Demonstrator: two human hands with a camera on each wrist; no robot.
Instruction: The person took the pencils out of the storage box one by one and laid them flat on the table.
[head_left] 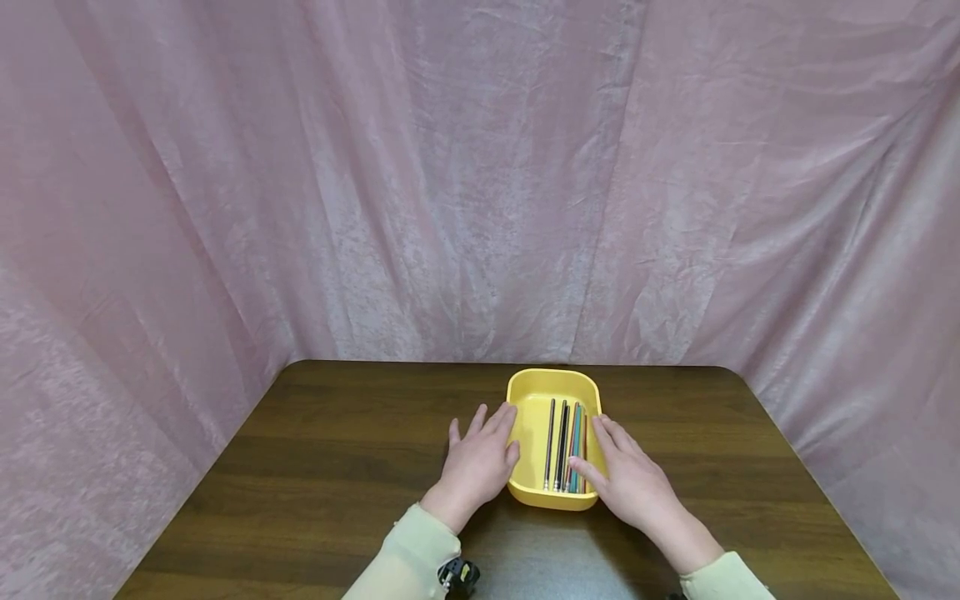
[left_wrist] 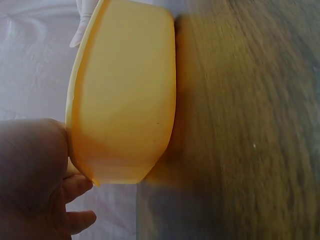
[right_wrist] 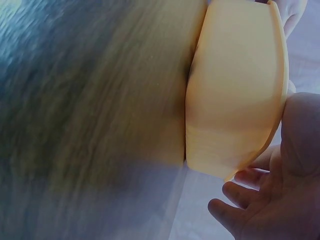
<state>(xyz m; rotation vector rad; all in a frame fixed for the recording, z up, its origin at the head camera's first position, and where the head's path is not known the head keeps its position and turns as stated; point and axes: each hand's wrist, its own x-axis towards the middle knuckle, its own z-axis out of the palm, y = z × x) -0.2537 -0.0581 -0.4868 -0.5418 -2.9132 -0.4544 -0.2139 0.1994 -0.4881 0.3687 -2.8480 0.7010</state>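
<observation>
A yellow rectangular plastic tray point(head_left: 531, 437) with rounded corners stands on the table. Inside it, slim pencils point(head_left: 562, 442) in dark, teal and reddish colours lie lengthwise toward the right side, their silvery ends nearest me. My left hand point(head_left: 477, 458) rests against the left rim with its fingers extended and spread. On the opposite side, my right hand point(head_left: 633, 479) touches the right rim, its thumb reaching over the edge above the pencils. Both wrist views show the tray's outer wall point(left_wrist: 125, 85), with the palms by the rim and the fingers beyond the far corners.
The dark wood-grain table point(head_left: 360, 467) extends to both sides of the tray, its rounded far edge just behind it. Pink velvety curtains point(head_left: 480, 183) hang around the back and sides. A small black device point(head_left: 457, 575) sits at the left wrist.
</observation>
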